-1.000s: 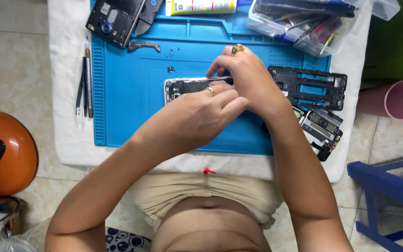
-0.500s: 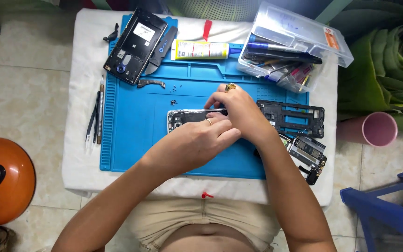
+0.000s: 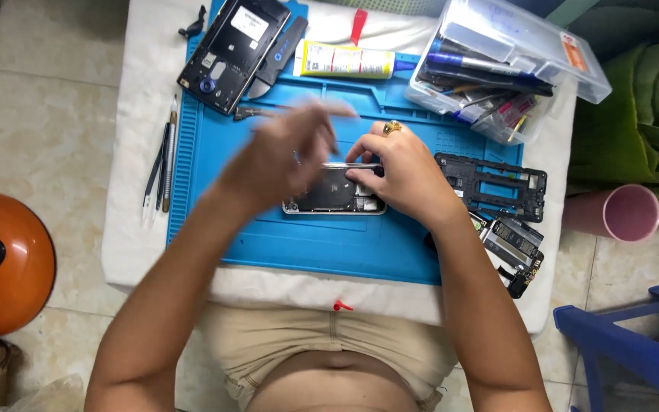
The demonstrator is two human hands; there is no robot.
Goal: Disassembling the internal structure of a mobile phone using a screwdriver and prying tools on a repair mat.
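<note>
Frame centre, on blue repair mat point(image 3: 268, 244): opened phone point(image 3: 335, 194), back up. Right hand point(image 3: 406, 175) pinching its upper right edge. Left hand point(image 3: 287, 152) blurred above, grip unreadable. Upper right: clear tool box point(image 3: 512, 61).

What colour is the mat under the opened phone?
Blue work mat, clearest in the head view.

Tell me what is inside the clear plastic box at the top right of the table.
The clear plastic box holds a jumble of pens and slim hand tools, blue, dark and pink among them. Its lid lies partly across it, so whatever is beneath that and at the bottom cannot be seen.
</note>
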